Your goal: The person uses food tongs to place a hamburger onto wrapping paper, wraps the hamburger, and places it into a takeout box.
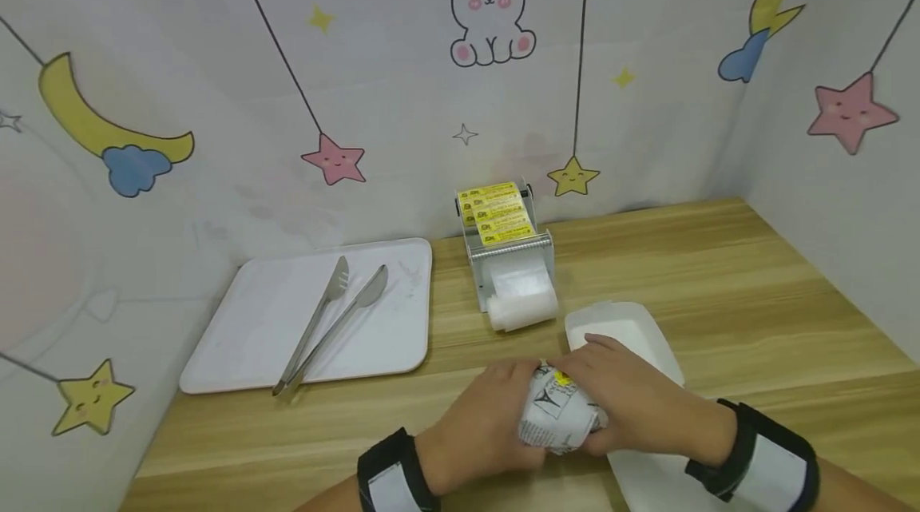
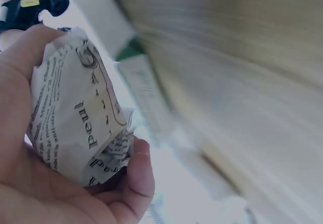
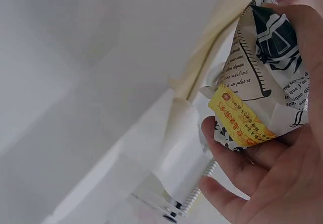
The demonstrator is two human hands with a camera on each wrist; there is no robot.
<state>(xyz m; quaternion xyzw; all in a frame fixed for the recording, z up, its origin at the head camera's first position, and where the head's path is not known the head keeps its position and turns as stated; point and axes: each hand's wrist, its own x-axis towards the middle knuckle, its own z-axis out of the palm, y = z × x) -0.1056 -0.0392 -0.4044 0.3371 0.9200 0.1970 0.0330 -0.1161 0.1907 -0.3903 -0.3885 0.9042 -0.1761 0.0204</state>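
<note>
Between both hands, low in the head view, is a paper-wrapped bundle (image 1: 553, 416) with black print like newspaper. My left hand (image 1: 485, 420) grips its left side, and in the left wrist view the fingers and thumb curl round the printed paper (image 2: 81, 108). From the right, my right hand (image 1: 632, 400) holds the same bundle, its fingers curled along the side. A yellow sticker (image 3: 241, 117) lies on the wrapper in the right wrist view, beside the right fingertips. What the paper wraps is hidden. Under the right forearm lies a white open container (image 1: 632, 328), partly covered by that arm.
A label dispenser (image 1: 506, 256) with a roll of yellow stickers stands behind the hands, its white backing paper (image 1: 523, 300) curling forward. To the left, metal tongs (image 1: 334, 320) lie on a white tray (image 1: 237, 320), their near end over its edge. Patterned walls (image 1: 402, 97) enclose the wooden table (image 1: 719, 272).
</note>
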